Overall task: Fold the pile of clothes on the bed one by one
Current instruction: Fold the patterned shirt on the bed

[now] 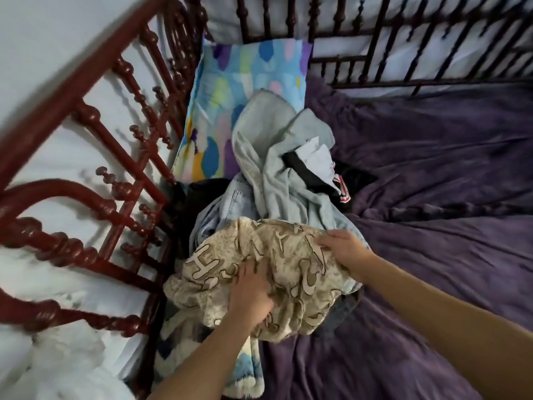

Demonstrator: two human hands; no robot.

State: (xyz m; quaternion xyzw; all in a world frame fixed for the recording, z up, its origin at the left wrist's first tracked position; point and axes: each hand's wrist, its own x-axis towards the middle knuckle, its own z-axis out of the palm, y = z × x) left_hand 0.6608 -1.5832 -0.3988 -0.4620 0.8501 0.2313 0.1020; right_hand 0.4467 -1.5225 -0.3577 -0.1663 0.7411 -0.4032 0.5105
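Observation:
A heap of clothes lies on the purple bed sheet [432,284] against the headboard. On top, nearest me, is a crumpled beige garment [291,267] printed with brown letters. My left hand [251,293] presses into its middle, fingers dug into the cloth. My right hand [343,246] grips its upper right edge. Behind it lie pale blue denim clothes [277,174], with black cloth [308,171] and a white piece [317,157] tucked in the folds. A blue-and-white patterned item [245,368] hangs out under the beige one.
A dark red turned-wood bed frame [95,134] runs along the left, with dark railing [403,39] across the back. A colourful blue patterned pillow [245,90] leans at the head. White bedding [43,356] lies at the lower left outside the frame.

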